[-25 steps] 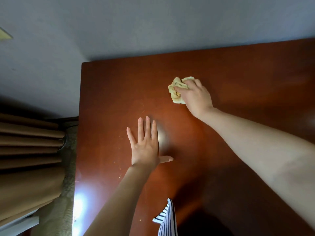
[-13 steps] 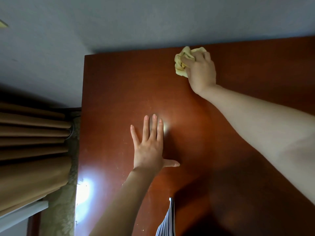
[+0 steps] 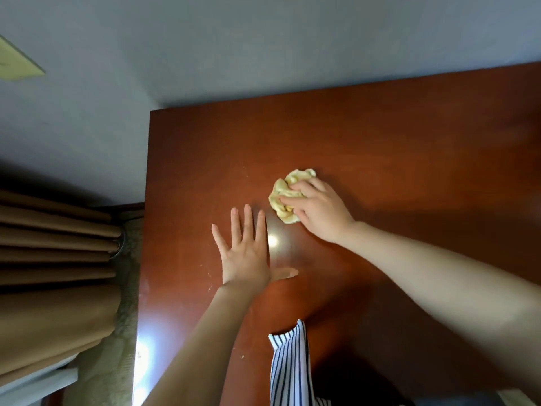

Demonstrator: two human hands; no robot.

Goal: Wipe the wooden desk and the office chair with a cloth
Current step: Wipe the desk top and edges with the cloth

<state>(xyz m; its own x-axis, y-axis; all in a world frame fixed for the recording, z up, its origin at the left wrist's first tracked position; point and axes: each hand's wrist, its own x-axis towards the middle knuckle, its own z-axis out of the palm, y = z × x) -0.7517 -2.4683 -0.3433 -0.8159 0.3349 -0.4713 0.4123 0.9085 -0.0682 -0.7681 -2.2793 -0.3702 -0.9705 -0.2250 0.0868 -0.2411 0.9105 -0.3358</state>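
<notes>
A reddish-brown wooden desk [image 3: 395, 148] fills the middle and right of the view, its far edge against the wall. My right hand [image 3: 320, 210] grips a crumpled yellow cloth [image 3: 285, 193] and presses it on the desk top near the middle. My left hand [image 3: 246, 253] lies flat on the desk, fingers straight and spread, thumb out to the right, just left of and nearer than the cloth. The office chair is not in view.
A grey wall [image 3: 263, 42] rises behind the desk. Brown pleated curtains [image 3: 52, 259] hang at the left beside the desk's left edge. A striped piece of my clothing [image 3: 289, 367] hangs over the near part of the desk.
My right hand pushed the cloth to the desk's far edge, then pulled it back toward me, close to my left hand. The left hand stayed flat in place.
</notes>
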